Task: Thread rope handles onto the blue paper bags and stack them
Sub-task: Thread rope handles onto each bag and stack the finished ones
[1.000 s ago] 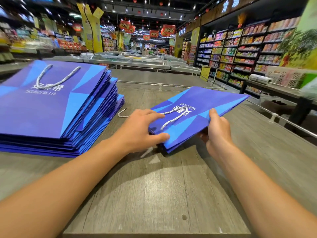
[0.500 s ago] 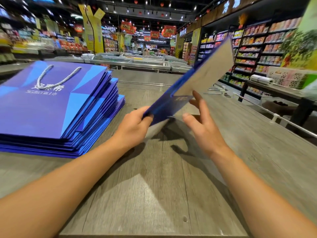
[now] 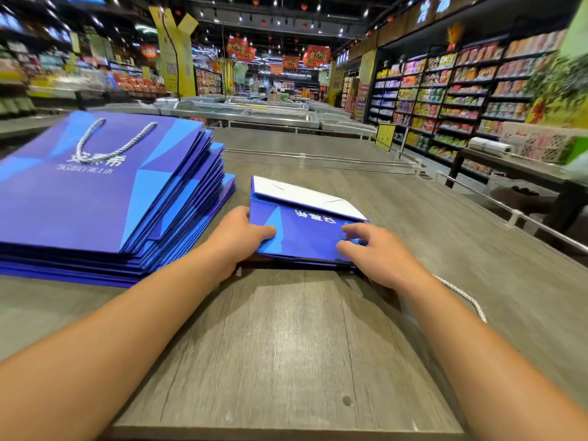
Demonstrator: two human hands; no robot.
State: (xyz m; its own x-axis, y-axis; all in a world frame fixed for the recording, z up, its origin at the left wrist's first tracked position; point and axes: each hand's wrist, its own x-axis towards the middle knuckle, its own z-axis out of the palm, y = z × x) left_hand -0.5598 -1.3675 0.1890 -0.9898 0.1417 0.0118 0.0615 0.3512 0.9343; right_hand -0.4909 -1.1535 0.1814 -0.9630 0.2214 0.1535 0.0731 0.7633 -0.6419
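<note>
A flat blue paper bag (image 3: 299, 230) lies on the wooden table (image 3: 286, 345) with its white folded bottom flap (image 3: 305, 195) facing up at the far end. My left hand (image 3: 240, 238) grips the bag's left edge, thumb on top. My right hand (image 3: 378, 249) rests on the bag's near right corner with curled fingers touching the paper. A white rope (image 3: 461, 294) trails out from under my right wrist onto the table. To the left stands a tall stack of blue bags (image 3: 95, 198); the top one carries a white rope handle (image 3: 111, 141).
The table's near edge (image 3: 286, 429) runs along the bottom. A metal rail (image 3: 318, 154) crosses the table behind the bag. Freezer chests (image 3: 248, 113) and stocked shelves (image 3: 461, 97) fill the shop beyond, and a side table (image 3: 515, 173) stands at the right.
The bag was lifted, flipped over and laid back flat; its rope-handle side now faces down and the white bottom flap shows. Both hands came down with it.
</note>
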